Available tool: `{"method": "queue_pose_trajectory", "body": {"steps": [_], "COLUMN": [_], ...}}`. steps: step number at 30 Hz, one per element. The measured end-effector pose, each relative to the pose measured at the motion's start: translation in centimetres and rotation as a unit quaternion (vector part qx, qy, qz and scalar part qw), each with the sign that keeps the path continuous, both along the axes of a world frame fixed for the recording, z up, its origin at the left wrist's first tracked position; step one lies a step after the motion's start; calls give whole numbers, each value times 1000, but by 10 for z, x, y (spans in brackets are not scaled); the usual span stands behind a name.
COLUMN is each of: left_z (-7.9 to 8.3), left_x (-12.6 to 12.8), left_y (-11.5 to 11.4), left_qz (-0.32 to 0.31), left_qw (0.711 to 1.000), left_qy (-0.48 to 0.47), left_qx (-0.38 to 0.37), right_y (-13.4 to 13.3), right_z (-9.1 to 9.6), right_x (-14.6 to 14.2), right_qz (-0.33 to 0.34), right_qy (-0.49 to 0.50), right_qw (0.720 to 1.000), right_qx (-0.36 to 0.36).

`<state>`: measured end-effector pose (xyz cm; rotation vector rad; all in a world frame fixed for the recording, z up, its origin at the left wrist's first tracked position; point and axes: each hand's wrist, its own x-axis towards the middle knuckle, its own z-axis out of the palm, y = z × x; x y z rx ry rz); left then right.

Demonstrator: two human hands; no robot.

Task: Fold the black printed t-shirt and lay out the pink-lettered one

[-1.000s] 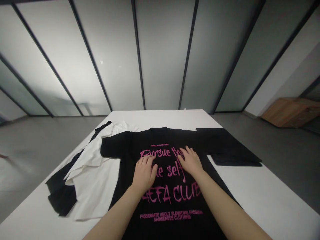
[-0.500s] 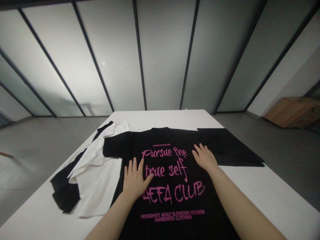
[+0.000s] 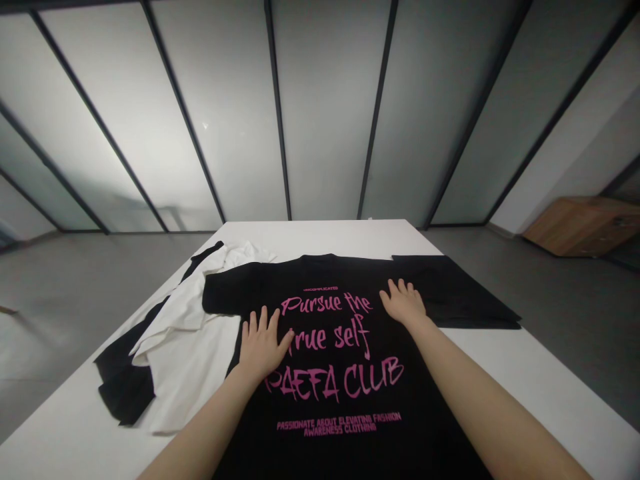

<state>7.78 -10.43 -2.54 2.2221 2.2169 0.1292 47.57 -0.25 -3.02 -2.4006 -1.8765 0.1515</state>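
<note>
A black T-shirt (image 3: 320, 413) with pink lettering lies spread on the white table, its collar toward the far end. My left hand (image 3: 261, 343) rests flat on the shirt's left side, fingers spread, beside the words "true self". Palm down, my right hand (image 3: 403, 300) lies on the upper right of the shirt, its fingers apart too. Neither hand grips the cloth. Left of the shirt, a rumpled white garment (image 3: 187, 373) reaches partly under the black sleeve. The shirt's bottom hem is out of view.
Black cloth (image 3: 127, 393) sticks out from beneath the white garment. At the right, a dark folded garment (image 3: 465, 293) lies on the white table (image 3: 320, 233), meeting the shirt's right sleeve. Frosted glass panels (image 3: 325, 120) stand behind; a wooden cabinet (image 3: 575, 223) is on the floor at right.
Both hands have slid slightly up the shirt, away from me, the left hand uncovering more of the lower lettering. The view has shifted a little.
</note>
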Motion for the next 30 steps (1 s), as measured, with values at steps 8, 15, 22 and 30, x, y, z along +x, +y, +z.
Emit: {"method": "queue_pose_trajectory", "body": {"steps": [8, 15, 22, 30], "left_z": [-4, 14, 30, 17], "left_x": [6, 28, 38, 47], "left_y": [-32, -19, 52, 111], "left_qz": [-141, -100, -20, 31], "left_qw": [990, 994, 997, 998], "left_qy": [-19, -10, -5, -45], "left_qx": [3, -44, -80, -33], "right_y": [-1, -46, -38, -4], "right_z": [11, 9, 8, 11], "right_x": [-25, -104, -111, -107], "right_qz": [-46, 114, 112, 74], "right_qy": [-40, 17, 47, 43], "right_qw": [998, 993, 992, 996], "right_qx": [9, 32, -40, -30]}}
